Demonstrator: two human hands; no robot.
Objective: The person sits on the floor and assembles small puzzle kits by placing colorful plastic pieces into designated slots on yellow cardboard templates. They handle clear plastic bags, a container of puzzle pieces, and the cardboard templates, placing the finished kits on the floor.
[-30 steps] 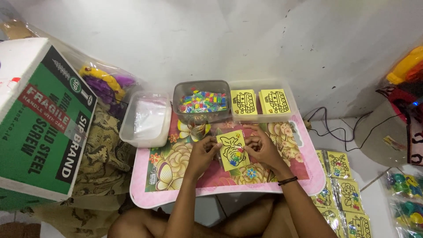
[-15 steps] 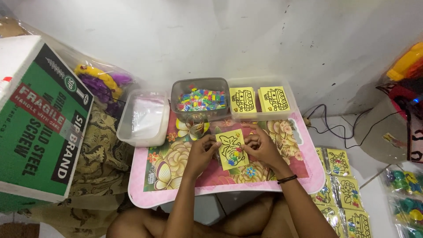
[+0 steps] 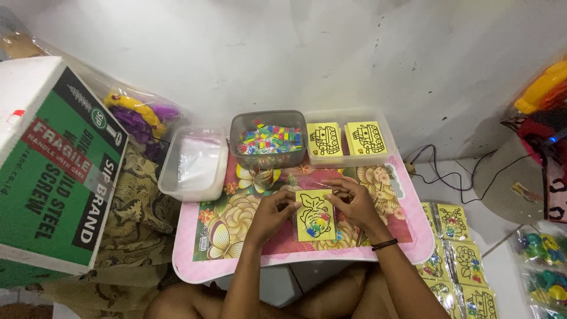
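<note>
With both edges pinched to keep it flat on the floral pink tray table (image 3: 236,260), left hand (image 3: 273,214) and right hand (image 3: 354,204) grip a yellow picture card in its clear sleeve (image 3: 315,215)

We see a large cardboard carton (image 3: 56,171) at the far left, tilted, its faces green and white with a red label band (image 3: 59,150) across the green. Near the middle, a yellow card in a clear sleeve (image 3: 315,215) lies on the pink table, pinched between our left hand (image 3: 273,214) and right hand (image 3: 352,204). At the near right, more sleeved yellow packets (image 3: 458,260) lie in a row on the floor. Clear bags of coloured pieces (image 3: 543,266) sit at the right edge.
</note>
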